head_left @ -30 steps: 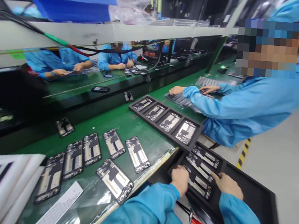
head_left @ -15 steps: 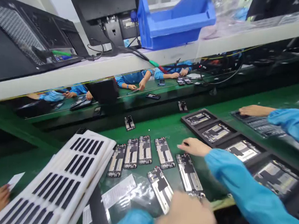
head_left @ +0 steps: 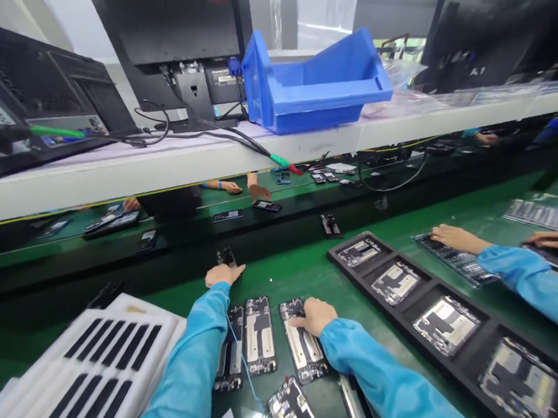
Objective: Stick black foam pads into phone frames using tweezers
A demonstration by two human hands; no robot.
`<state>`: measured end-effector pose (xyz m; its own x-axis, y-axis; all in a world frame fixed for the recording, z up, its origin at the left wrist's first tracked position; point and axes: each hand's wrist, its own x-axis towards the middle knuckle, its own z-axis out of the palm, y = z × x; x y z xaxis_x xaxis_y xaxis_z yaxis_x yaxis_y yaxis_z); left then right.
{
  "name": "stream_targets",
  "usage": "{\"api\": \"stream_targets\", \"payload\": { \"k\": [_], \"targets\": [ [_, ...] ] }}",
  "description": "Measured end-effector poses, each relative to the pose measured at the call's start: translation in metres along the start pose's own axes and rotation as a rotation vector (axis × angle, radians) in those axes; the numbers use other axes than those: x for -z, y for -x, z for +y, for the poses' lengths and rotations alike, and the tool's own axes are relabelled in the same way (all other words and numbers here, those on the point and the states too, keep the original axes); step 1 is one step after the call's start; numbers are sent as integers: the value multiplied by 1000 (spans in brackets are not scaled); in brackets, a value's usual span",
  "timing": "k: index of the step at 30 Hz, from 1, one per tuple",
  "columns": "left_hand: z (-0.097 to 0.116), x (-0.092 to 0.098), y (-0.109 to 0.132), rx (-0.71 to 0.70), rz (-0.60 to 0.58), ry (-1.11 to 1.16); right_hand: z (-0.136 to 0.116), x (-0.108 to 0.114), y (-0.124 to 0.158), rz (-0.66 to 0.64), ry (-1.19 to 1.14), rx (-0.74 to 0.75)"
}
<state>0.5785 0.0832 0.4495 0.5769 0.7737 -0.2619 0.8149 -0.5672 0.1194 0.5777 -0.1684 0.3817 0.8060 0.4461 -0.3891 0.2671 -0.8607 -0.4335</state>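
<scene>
The green tabletop (head_left: 298, 268) carried phone frames (head_left: 259, 336) in rows, a black four-bay tray (head_left: 368, 274) holding more, and stacked white slotted foam trays (head_left: 121, 306).

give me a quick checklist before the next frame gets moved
Left hand has the small phone frame at the mat's far edge: cannot tell, the fingers sit right beside it.
Right hand is on its phone frame: ok, palm down on it.
Black tray has one frame per compartment: ok, four.
Thin blue cord is clear of the frames: not ok, it crosses one.
Co-worker's near hand is away from the mat frames: ok, beyond the tray.
</scene>
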Motion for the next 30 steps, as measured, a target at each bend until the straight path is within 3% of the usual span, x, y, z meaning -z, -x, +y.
{"api": "stream_targets", "payload": {
  "k": [4, 8, 12, 15, 19, 22, 24, 26, 28, 30],
  "targets": [
    [-1, -8, -13, -22, -24, 16, 10, 3, -12, -41, -190, -16],
    [-3, 4, -12, -33, 2, 29, 18, 5, -19, -125, -477, 19],
    [1, 23, 4, -49, 16, 27, 29, 21, -14, -98, -801, 49],
    [14, 31, 30, -138, 27, 8, 49, 44, 13, -10, -1014, 83],
    [36, 28, 94, -364, 11, -29, 94, 66, 98, 162, -1241, 77],
    [42, 17, 163, -546, -23, -56, 144, 56, 190, 422, -1478, -11],
    [37, 6, 215, -650, -61, -68, 186, 32, 254, 628, -1587, -184],
    [28, -9, 268, -760, -112, -28, 233, -1, 312, 800, -1644, -460],
    [17, -28, 318, -935, -232, 27, 282, -37, 359, 1086, -1643, -756],
    [11, -50, 361, -1121, -279, 55, 326, -67, 393, 1361, -1548, -1029]
  ]
}}
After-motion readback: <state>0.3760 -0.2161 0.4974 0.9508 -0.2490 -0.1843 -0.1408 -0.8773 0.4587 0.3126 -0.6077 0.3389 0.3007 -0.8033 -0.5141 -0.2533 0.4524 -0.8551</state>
